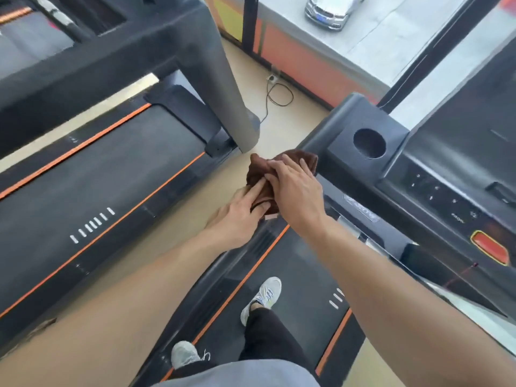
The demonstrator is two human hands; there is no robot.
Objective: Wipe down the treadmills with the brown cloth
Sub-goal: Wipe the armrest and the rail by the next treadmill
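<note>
You are standing on one treadmill (279,297), with both feet on its dark belt, so you can reach its front part with both arms. The brown cloth (275,170) is bunched up at the left end of the treadmill's handle, just beside the round cup holder (369,143). It looks like you have it there to rub that corner clean.

Your right hand (296,188) lies flat on top of the cloth, with the fingers spread and pushing down. Your left hand (240,216) comes in from below, and its fingers (258,191) are stretched out, touching the lower edge of the cloth. Neither hand is closed into a fist. I think the left hand keeps the cloth from slipping.

A second treadmill (111,169) sits to your left, well apart from the cloth
</note>
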